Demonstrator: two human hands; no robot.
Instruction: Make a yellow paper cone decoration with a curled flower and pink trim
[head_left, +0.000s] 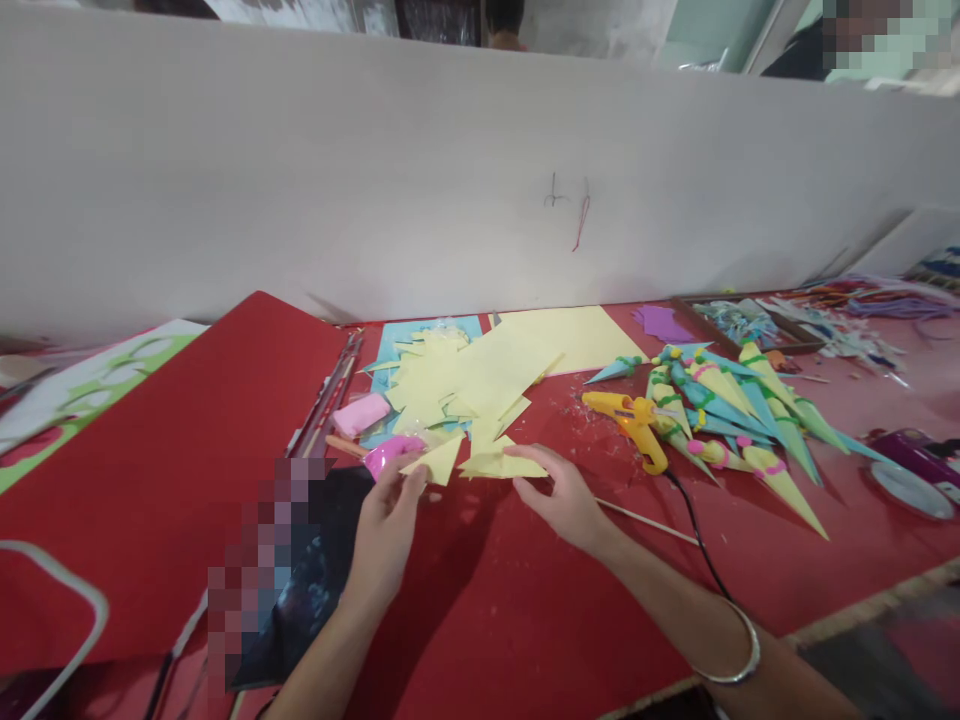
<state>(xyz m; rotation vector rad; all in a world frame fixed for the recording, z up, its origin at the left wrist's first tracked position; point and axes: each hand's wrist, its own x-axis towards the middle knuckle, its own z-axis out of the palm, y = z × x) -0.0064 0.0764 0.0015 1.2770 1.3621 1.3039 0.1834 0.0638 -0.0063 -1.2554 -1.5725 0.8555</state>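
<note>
My left hand [388, 515] pinches a small yellow paper piece [441, 462] between thumb and fingers, just above the red table. Across from it, my right hand [559, 495] has its thumb and fingers closed on the edge of a folded yellow paper [499, 461]. Behind both hands lies a loose heap of cut yellow paper pieces [427, 375], partly on a light blue sheet [384, 350]. A bright pink packet [391, 455] sits beside my left fingers, with a paler pink block [361, 412] behind it.
A yellow glue gun [634, 420] lies right of my hands, its black cord [696, 520] running forward. Beyond it are several yellow and blue paper cones [780, 410]. A thin stick [649, 520] lies near my right wrist. Large red board [172, 470] at left; white partition [375, 180] behind.
</note>
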